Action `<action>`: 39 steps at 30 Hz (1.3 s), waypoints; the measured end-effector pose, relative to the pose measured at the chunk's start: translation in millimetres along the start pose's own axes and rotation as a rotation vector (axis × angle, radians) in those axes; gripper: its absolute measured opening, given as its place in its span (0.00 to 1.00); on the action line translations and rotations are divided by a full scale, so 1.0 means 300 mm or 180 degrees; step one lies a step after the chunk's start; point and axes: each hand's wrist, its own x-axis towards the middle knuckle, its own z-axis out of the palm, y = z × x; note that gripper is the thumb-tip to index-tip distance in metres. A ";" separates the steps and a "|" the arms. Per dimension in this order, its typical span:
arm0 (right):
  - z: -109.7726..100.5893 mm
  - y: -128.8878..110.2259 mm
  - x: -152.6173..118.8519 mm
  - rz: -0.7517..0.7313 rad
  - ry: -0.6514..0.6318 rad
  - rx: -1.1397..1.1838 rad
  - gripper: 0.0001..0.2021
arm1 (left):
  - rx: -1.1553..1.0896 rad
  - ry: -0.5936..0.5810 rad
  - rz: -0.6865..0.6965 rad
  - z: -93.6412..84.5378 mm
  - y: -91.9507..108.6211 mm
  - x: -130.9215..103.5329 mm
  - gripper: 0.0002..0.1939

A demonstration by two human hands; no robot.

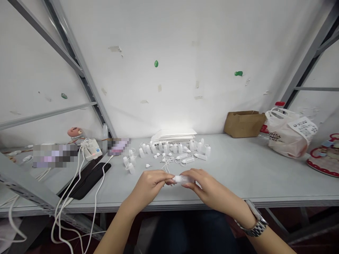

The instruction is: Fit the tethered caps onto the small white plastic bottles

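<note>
A small translucent bottle [184, 179] lies sideways between my hands, above the front part of the grey table. My left hand [155, 181] pinches its white cap end, while my right hand [200, 181] is wrapped round its body. Behind my hands, several similar bottles stand upright, such as one at the left [131, 168] and one at the right [208, 151]. Others lie on their sides, among them one bottle [188, 160] near the middle. Loose white caps with thin tips, one cap [148, 165] at the left, rest around a cluster of white cords [167, 163].
A stack of white sheets [174, 134] lies against the wall. Brown box [245, 124], plastic bag [287, 135] and red-trimmed item [325, 158] are at the right. Black pouch [91, 181], white cables and power strip [92, 150] are at the left, beside the metal frame [88, 81].
</note>
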 end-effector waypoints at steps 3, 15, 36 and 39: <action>-0.004 0.048 0.007 0.0060 -0.0001 -0.0202 0.11 | 0.0181 -0.0232 -0.0440 -0.018 -0.009 0.005 0.16; -0.251 0.545 0.010 0.1539 0.1453 -0.0784 0.16 | 0.0983 0.0481 -0.1477 -0.097 -0.163 0.032 0.20; -0.295 0.472 0.025 0.1853 0.1315 -0.0725 0.22 | 0.1200 0.0507 -0.1621 -0.087 -0.173 0.039 0.20; -0.334 0.458 0.115 0.1729 0.1311 -0.0818 0.18 | 0.1273 0.0502 -0.1594 -0.075 -0.185 0.041 0.19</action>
